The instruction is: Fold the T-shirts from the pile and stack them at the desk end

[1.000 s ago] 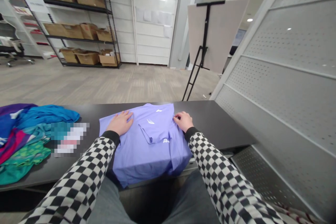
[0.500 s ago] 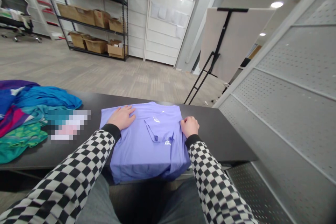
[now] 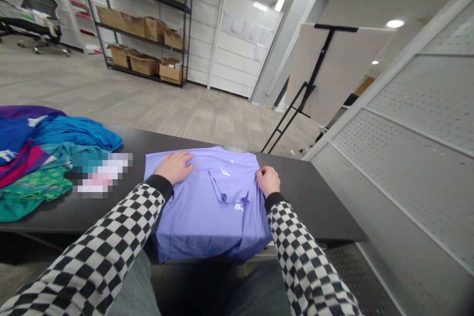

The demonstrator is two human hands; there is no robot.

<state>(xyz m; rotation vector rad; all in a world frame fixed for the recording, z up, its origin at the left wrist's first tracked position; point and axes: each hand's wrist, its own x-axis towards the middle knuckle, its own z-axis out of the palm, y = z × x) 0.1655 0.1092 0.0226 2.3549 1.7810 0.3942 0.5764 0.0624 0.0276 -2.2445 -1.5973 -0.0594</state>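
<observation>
Two hands lie on a folded lavender T-shirt [image 3: 213, 222] on the black bench [image 3: 314, 207]: the left grip [image 3: 174, 167] open and flat, the right grip [image 3: 268, 181], just moved out to the shirt's edge, apparently pinching cloth.

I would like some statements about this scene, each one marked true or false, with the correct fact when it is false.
1. The left hand lies flat on the purple shirt. True.
2. The right hand rests on the pile of colourful clothes. False: it holds the shirt's edge.
3. The shirt lies on a dark table. True.
4. The cardboard boxes stand on the table. False: they stand on metal shelves across the floor.
</observation>
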